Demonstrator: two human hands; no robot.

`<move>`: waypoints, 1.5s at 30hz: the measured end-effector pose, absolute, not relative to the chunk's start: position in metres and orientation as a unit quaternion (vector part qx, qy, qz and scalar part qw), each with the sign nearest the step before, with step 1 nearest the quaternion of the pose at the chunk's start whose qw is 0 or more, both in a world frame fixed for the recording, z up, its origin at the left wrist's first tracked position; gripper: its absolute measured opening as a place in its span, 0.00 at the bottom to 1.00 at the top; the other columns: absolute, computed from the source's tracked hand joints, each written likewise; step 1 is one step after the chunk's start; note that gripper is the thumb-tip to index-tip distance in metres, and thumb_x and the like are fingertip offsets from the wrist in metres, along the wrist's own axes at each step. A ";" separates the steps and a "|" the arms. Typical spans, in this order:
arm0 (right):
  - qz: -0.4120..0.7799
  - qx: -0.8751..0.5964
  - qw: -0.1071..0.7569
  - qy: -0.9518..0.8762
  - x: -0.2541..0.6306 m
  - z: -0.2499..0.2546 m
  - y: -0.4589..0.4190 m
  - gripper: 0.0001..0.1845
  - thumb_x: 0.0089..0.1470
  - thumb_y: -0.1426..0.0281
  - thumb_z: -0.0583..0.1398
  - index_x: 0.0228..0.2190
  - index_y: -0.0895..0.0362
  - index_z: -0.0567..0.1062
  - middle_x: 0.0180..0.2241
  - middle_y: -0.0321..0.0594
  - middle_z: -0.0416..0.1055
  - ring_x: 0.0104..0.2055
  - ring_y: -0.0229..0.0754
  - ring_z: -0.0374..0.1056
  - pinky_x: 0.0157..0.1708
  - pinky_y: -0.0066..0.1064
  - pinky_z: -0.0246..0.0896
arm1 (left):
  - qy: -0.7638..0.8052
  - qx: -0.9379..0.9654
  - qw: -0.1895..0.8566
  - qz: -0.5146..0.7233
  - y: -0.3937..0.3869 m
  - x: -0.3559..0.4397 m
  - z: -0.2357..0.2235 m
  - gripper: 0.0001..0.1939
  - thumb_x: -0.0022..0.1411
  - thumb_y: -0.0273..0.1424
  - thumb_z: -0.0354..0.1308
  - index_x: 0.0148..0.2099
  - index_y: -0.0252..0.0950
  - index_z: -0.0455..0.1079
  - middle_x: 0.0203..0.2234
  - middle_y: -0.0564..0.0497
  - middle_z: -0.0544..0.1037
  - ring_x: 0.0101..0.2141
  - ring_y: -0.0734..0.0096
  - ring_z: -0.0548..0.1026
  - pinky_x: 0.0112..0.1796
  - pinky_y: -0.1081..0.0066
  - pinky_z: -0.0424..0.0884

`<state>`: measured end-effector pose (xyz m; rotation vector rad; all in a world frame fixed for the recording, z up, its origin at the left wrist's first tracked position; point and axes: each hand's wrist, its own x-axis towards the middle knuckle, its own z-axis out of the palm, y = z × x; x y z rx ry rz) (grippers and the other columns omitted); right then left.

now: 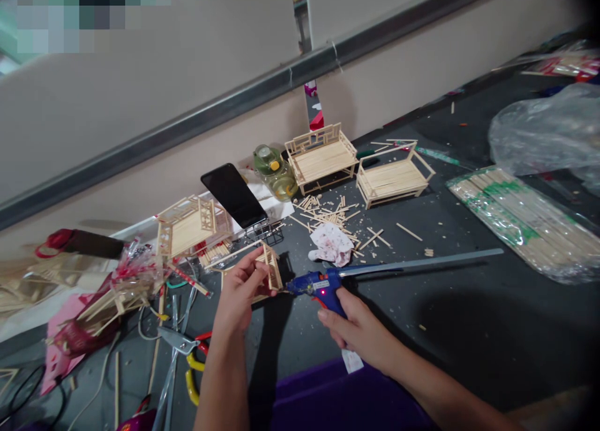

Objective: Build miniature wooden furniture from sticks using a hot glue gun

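Observation:
My right hand is wrapped round the handle of a blue hot glue gun, and a long glue stick juts from its back end. The gun's red light is lit, and its nozzle points left at a small wooden stick frame. That frame is pinched in the fingers of my left hand, which hides part of it. The nozzle is at or very close to the frame's lower right corner; I cannot tell whether they touch. Just beyond lies a crumpled white tissue.
Miniature wooden benches stand along the back, by a green bottle and a propped phone. Loose stick offcuts are scattered in the middle. Bagged sticks lie right; pliers with red and yellow handles and cords lie left.

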<state>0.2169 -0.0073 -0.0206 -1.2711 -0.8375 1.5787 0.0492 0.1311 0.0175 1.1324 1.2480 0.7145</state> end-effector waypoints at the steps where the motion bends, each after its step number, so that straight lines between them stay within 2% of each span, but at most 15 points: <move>1: 0.640 -0.515 0.457 -0.341 0.217 -0.020 -0.007 0.15 0.57 0.56 0.55 0.35 0.56 0.63 0.20 0.26 0.56 0.18 0.30 0.52 0.17 0.23 0.47 | 0.540 0.491 0.609 0.309 0.131 0.049 0.018 0.29 0.49 0.37 0.66 0.53 0.35 0.68 0.26 0.54 0.73 0.21 0.74 0.71 0.22 0.71 0.72; 23: 0.637 -0.510 0.469 -0.338 0.216 -0.026 -0.007 0.13 0.58 0.60 0.55 0.37 0.57 0.64 0.21 0.26 0.55 0.18 0.29 0.52 0.17 0.22 0.47 | 0.536 0.506 0.604 0.303 0.132 0.050 0.016 0.29 0.51 0.37 0.65 0.55 0.34 0.67 0.28 0.53 0.72 0.22 0.73 0.70 0.23 0.69 0.73; 33: 0.656 -0.506 0.470 -0.304 0.218 -0.020 -0.006 0.17 0.55 0.56 0.57 0.36 0.58 0.64 0.32 0.37 0.69 0.17 0.27 0.54 0.15 0.22 0.44 | 0.526 0.512 0.606 0.308 0.130 0.049 0.015 0.28 0.52 0.36 0.64 0.54 0.34 0.66 0.27 0.54 0.70 0.22 0.74 0.69 0.23 0.70 0.73; 45: 0.662 -0.503 0.472 -0.292 0.216 -0.020 -0.003 0.19 0.54 0.55 0.57 0.38 0.58 0.64 0.35 0.40 0.71 0.17 0.27 0.55 0.14 0.22 0.44 | 0.524 0.526 0.595 0.307 0.130 0.046 0.014 0.28 0.52 0.36 0.64 0.55 0.35 0.67 0.26 0.55 0.69 0.21 0.77 0.66 0.16 0.78 0.67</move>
